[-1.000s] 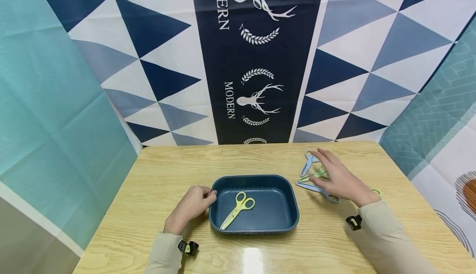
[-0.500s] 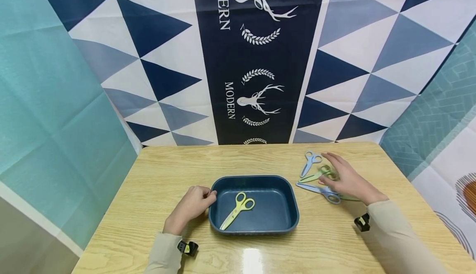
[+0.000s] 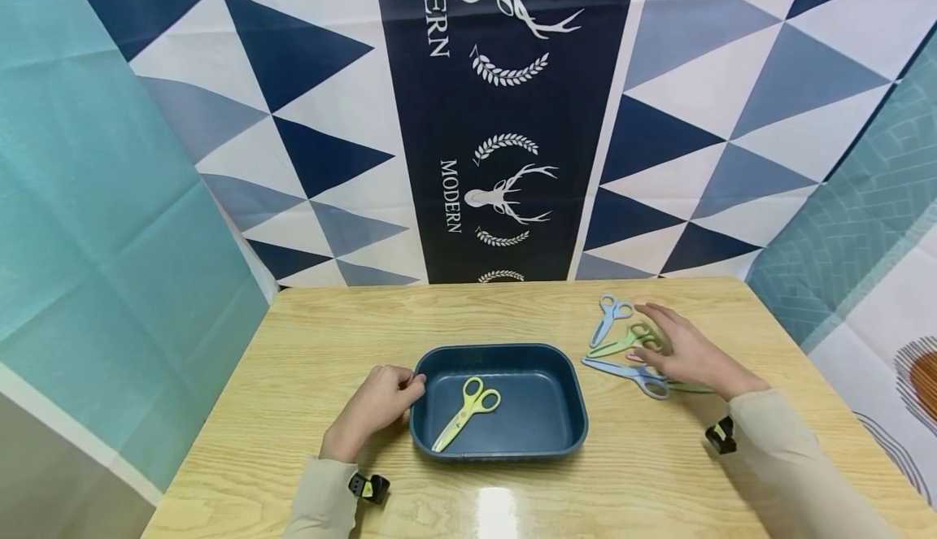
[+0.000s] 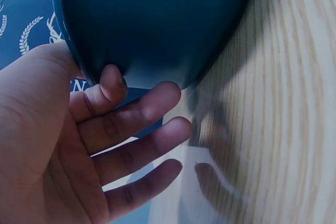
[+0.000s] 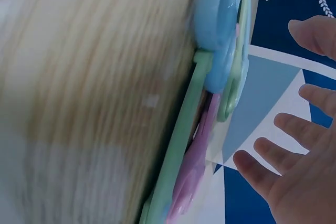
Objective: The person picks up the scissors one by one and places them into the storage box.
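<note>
My left hand (image 3: 376, 403) pinches the left rim of a dark blue plastic tray (image 3: 530, 413) between thumb and index finger; the other fingers extend free in the left wrist view. Inside the tray lies a pair of yellow scissors (image 3: 468, 413). On the right, my right hand (image 3: 688, 352) hovers over a group of scissors with its fingers spread and holds nothing. Light blue scissors (image 3: 603, 330), green scissors (image 3: 613, 348) and more blue scissors (image 3: 611, 368) point leftward from under it. The right wrist view also shows pink scissors (image 5: 195, 163) beside a green handle (image 5: 181, 140), partly overlapped.
The pale wooden table (image 3: 329, 319) carries everything. A patterned cloth with deer prints (image 3: 505, 197) hangs behind its back edge, and a teal cloth (image 3: 132, 279) hangs at the left. Each wrist wears a small black camera.
My right hand has shifted right above the scissors, uncovering more of the blue and green handles. The left hand and the tray stay in place.
</note>
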`<state>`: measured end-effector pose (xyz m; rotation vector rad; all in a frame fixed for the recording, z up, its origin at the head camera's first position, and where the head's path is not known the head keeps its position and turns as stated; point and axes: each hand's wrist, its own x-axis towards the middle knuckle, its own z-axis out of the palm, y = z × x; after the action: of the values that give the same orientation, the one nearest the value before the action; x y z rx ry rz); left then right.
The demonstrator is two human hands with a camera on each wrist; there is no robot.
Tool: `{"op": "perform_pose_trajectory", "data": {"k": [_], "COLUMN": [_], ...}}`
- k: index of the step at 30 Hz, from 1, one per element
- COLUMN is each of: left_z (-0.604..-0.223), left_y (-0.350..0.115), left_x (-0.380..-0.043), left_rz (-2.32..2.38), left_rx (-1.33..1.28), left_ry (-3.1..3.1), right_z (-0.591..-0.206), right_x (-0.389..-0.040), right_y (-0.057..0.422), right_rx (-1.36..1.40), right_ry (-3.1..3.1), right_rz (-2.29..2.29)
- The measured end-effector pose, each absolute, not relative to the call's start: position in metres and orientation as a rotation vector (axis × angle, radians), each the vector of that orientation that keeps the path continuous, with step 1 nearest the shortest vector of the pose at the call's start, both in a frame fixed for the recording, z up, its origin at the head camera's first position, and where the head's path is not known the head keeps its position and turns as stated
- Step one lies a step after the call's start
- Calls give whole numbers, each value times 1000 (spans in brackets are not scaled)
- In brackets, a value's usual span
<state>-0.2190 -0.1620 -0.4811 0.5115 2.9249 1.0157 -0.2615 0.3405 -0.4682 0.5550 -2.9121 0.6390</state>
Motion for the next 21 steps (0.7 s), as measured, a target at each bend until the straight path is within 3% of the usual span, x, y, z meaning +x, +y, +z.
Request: {"op": "perform_pose_trajectory", "data": {"k": [21], "left_z": [-482], "left_y": [-162], "left_x": [-220], "left_rz": [999], "left_rx": [519], "left_ry": [2930], "right_z": [-476], "right_x": [-277], "right_y": [361], "right_rx": [559], "right_ry": [-2973], "right_rz": [634]}}
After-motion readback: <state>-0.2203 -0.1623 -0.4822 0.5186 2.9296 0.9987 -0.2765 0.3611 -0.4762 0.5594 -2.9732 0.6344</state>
